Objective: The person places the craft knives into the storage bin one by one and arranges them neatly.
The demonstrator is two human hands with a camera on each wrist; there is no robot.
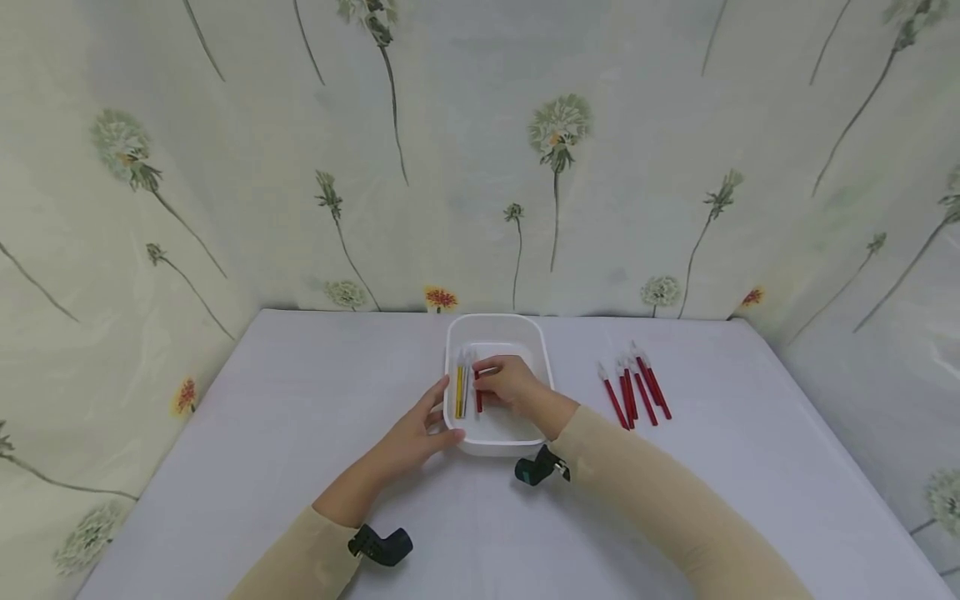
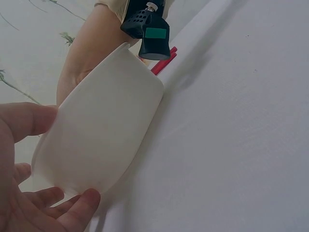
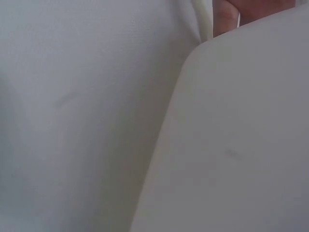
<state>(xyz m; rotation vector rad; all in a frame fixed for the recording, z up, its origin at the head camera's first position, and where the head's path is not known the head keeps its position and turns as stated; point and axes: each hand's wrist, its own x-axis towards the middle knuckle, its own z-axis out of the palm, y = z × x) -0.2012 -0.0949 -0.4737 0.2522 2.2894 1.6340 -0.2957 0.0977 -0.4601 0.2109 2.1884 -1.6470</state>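
Note:
A white plastic box [image 1: 498, 447] with rounded corners stands at the middle of the table. My left hand [image 1: 412, 433] grips its left side, thumb by the near corner and fingers spread further along the wall. Inside the box, my right hand [image 1: 513, 385] pinches a slim red pen-like stick [image 1: 479, 402], its upper part partly hidden by the fingers. Just left of it lie a yellow stick [image 1: 459, 393] and a silvery one [image 1: 465, 395], side by side. The right wrist view mostly holds the box's pale outer wall [image 3: 231, 121], with some fingers at its top edge.
Several red sticks with clear tips [image 1: 633, 392] lie in a loose bunch on the white tabletop [image 1: 322, 375], right of the box. Behind the table hangs a flower-printed cloth [image 1: 450, 192]. Small dark cameras [image 1: 382, 546] are strapped to both wrists.

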